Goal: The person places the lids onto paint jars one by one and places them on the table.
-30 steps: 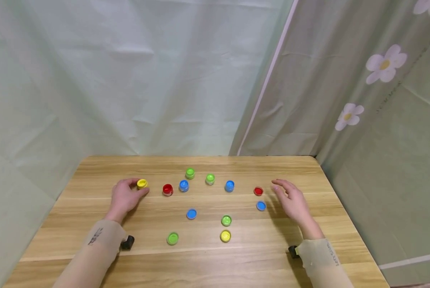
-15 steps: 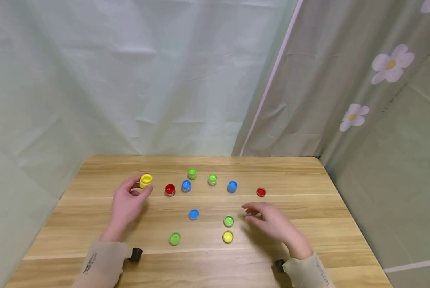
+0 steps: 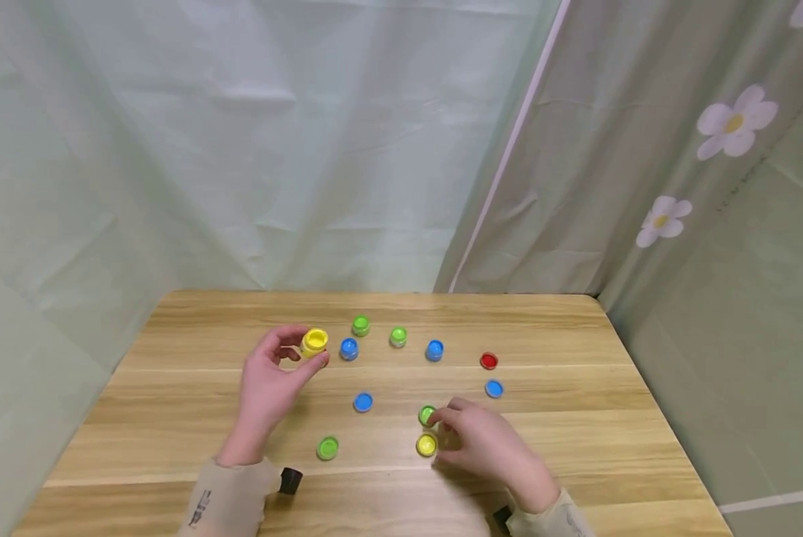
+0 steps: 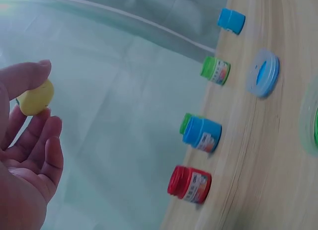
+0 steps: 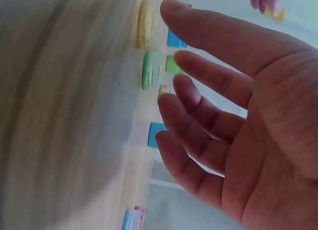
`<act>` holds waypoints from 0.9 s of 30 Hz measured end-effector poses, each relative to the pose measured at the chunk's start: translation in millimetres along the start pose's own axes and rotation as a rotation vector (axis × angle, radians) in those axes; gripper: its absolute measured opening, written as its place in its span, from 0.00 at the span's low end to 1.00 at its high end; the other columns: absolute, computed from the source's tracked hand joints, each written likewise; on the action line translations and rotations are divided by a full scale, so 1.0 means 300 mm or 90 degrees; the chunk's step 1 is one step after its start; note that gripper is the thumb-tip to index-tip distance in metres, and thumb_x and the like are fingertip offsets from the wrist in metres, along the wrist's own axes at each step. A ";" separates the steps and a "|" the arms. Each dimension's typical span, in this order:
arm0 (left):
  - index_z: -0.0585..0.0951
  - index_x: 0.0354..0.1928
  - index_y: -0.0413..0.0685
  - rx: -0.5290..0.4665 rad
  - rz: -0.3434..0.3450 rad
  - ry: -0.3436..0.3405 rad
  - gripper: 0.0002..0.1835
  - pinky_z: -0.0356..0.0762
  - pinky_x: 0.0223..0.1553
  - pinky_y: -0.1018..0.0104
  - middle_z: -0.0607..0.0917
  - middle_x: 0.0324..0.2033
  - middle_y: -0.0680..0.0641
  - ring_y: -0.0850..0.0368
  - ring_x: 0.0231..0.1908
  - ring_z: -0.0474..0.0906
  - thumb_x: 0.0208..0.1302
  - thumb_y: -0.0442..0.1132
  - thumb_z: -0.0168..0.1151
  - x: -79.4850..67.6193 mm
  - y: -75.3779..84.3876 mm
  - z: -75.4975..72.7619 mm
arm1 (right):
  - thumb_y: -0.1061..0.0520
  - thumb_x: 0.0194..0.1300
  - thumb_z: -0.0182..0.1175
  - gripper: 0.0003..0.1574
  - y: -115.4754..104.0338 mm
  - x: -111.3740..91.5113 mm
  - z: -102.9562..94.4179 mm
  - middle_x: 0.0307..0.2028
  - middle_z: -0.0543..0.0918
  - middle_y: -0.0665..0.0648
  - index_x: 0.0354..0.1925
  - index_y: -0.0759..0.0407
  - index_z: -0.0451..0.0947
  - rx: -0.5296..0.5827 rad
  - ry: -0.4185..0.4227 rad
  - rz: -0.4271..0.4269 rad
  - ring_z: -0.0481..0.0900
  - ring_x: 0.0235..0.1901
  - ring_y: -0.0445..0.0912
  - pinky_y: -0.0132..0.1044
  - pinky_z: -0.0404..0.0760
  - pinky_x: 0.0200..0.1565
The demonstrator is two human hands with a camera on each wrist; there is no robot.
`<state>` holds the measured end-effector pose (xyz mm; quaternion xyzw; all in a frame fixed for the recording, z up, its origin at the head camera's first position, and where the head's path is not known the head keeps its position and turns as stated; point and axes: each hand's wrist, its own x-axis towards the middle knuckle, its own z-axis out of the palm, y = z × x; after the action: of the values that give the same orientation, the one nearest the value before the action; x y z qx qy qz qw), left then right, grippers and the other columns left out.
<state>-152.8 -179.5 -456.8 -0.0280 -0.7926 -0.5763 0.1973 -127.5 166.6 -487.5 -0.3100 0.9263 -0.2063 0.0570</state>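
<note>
My left hand (image 3: 274, 384) pinches a small yellow paint jar (image 3: 315, 341) between thumb and fingers, raised above the table with its top facing up. In the head view it covers most of the red paint jar, which the left wrist view shows whole as a red jar (image 4: 194, 184) on the table. Over the right half of the table, my right hand (image 3: 489, 447) hovers with loosely bent fingers around the right side of a yellow lid (image 3: 426, 445), holding nothing. Just behind that lid lies a green lid (image 3: 426, 415), partly overlapped by the index finger.
Towards the back stand blue jars (image 3: 349, 349) (image 3: 434, 350) and green jars (image 3: 360, 325) (image 3: 398, 337). Loose lids lie about: a blue lid (image 3: 363, 403), a green lid (image 3: 327, 448), a red lid (image 3: 489, 361) and another blue lid (image 3: 494, 388). A curtain (image 3: 348, 186) hangs behind the table.
My left hand has lifted the yellow jar and carried it right, in front of the red jar. My right hand has come left and nearer, from beside the red lid to the yellow lid.
</note>
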 end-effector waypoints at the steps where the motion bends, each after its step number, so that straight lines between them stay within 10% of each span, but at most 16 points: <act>1: 0.84 0.56 0.40 -0.005 0.005 -0.001 0.22 0.77 0.46 0.68 0.86 0.50 0.47 0.56 0.44 0.77 0.61 0.32 0.81 0.001 -0.001 0.005 | 0.51 0.53 0.84 0.29 -0.003 -0.001 0.004 0.41 0.82 0.45 0.53 0.50 0.88 -0.005 0.002 -0.002 0.76 0.37 0.36 0.36 0.82 0.42; 27: 0.81 0.63 0.40 -0.108 0.015 -0.068 0.24 0.80 0.47 0.69 0.84 0.52 0.47 0.54 0.45 0.79 0.66 0.28 0.75 -0.030 -0.009 0.055 | 0.56 0.59 0.82 0.19 -0.035 0.005 0.049 0.39 0.75 0.42 0.48 0.47 0.89 -0.035 -0.014 -0.018 0.71 0.41 0.38 0.33 0.79 0.43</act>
<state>-149.9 -163.3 -466.5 -0.0849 -0.7498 -0.6367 0.1587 -119.5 153.0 -496.5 -0.3266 0.9266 -0.1778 0.0560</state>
